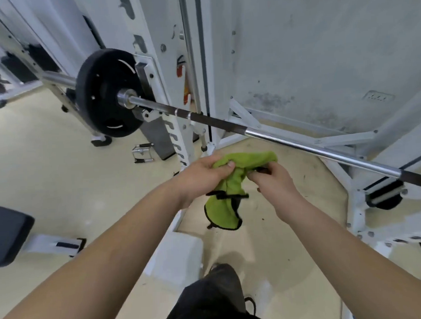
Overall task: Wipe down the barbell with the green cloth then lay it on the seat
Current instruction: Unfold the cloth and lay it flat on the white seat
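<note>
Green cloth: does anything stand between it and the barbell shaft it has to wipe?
Nothing visible does. The left hand and right hand both grip the green cloth just on the near side of the barbell, and only open air shows between the cloth and the chrome shaft.

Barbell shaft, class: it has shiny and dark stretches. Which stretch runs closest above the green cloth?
The long shiny chrome stretch, between the left dark stretch and the right dark stretch; the green cloth hangs just beneath it.

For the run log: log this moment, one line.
left hand: grips green cloth | right hand: grips green cloth | barbell: racked, untouched
</note>
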`<control>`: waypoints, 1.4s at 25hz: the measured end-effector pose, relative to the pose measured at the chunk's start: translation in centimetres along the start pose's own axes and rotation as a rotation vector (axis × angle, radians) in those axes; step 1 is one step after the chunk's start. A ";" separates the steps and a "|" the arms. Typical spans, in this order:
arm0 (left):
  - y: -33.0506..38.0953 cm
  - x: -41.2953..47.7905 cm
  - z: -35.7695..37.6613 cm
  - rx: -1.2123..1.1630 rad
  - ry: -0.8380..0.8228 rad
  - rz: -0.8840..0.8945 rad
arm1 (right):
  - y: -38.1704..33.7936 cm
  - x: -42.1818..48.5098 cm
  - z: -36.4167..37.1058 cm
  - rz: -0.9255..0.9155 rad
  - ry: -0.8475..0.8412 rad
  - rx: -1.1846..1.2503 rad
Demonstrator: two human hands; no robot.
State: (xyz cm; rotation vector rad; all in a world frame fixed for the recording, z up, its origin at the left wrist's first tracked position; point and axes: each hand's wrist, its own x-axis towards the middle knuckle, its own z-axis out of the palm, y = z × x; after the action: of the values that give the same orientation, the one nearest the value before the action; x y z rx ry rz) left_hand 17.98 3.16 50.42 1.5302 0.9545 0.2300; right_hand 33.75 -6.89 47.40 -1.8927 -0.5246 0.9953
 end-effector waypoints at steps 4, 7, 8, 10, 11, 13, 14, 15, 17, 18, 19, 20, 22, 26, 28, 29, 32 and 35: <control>0.2 -3.1 -2.4 0.071 0.073 -0.015 | -1.1 -1.5 1.9 0.021 -0.018 0.056; -0.3 -4.6 -4.7 -0.044 0.029 -0.038 | -1.2 -2.2 4.2 -0.074 -0.088 -0.070; -0.6 -4.9 -5.9 -0.039 0.006 -0.027 | -1.5 -2.2 5.1 -0.126 -0.146 -0.098; -1.4 -5.7 -8.4 -0.037 -0.062 -0.022 | -2.5 -2.2 7.1 -0.207 -0.309 -0.182; -2.1 -6.1 -9.9 -0.028 -0.103 -0.022 | -3.0 -2.4 8.5 -0.219 -0.399 -0.235; -3.6 -6.4 -12.8 0.003 -0.179 -0.007 | -3.5 -3.1 11.4 -0.162 -0.523 -0.319; -4.6 -6.5 -14.1 0.015 -0.204 -0.007 | -3.3 -3.5 13.0 -0.125 -0.533 -0.341; -5.7 -6.4 -15.5 0.024 -0.225 -0.021 | -2.9 -3.8 14.4 -0.083 -0.508 -0.334; -8.7 -6.2 -18.3 0.105 -0.271 -0.049 | -1.3 -4.4 16.9 0.007 -0.411 -0.281; -10.4 -6.0 -19.3 0.211 -0.274 -0.022 | -0.4 -4.7 17.7 0.019 -0.361 -0.325; -11.9 -5.9 -20.2 0.330 -0.292 0.011 | 0.4 -5.0 18.5 0.020 -0.319 -0.425; -13.2 -5.8 -20.8 0.443 -0.317 0.040 | 1.3 -5.2 19.1 0.018 -0.285 -0.541; -15.6 -5.9 -21.7 0.619 -0.369 0.048 | 2.6 -5.9 20.3 -0.006 -0.195 -0.698; -20.9 -4.5 -22.5 0.846 -0.465 0.048 | 5.9 -5.7 21.1 0.053 -0.046 -0.860; -24.3 -3.2 -21.4 0.898 -0.394 0.046 | 8.9 -4.4 21.8 0.117 0.002 -0.736; -26.3 -2.3 -20.6 0.902 -0.330 0.036 | 11.0 -3.8 22.4 0.147 0.018 -0.595; -34.4 0.8 -18.1 0.750 -0.037 0.040 | 19.9 -1.1 24.6 0.189 0.081 -0.172; -43.3 4.1 -15.3 0.319 0.297 0.001 | 29.8 1.9 26.4 0.207 0.122 0.089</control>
State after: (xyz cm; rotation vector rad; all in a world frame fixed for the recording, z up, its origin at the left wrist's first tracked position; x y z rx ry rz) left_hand -7.70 12.88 13.40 1.8213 1.2712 0.3244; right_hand 12.29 -6.65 13.85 -1.9405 -0.2123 1.0101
